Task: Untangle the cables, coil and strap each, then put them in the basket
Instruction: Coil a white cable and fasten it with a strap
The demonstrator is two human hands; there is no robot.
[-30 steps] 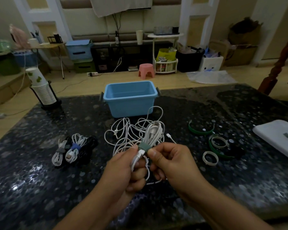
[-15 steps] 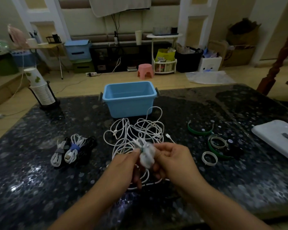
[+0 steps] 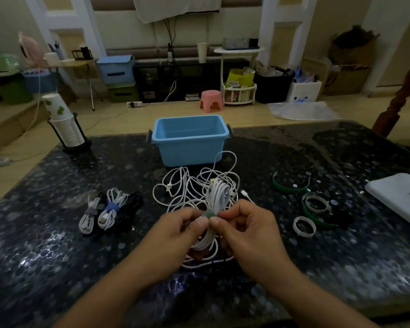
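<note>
We see our two forearms bare up to the frame edge, no sleeves on them, and our left hand (image 3: pixel 175 229) and right hand (image 3: pixel 245 229) ungloved, without rings.

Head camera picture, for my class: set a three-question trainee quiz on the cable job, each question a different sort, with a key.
1. True or false: the blue basket already holds cables.
2. Which colour strap do both hands pinch around the white coil? A red, B grey-green, C yellow.
3. Fill in: the finished bundles lie to the ___ of the left hand.

Key: 1 false; 2 B; 3 left. The right hand pinches the strap too.
</note>
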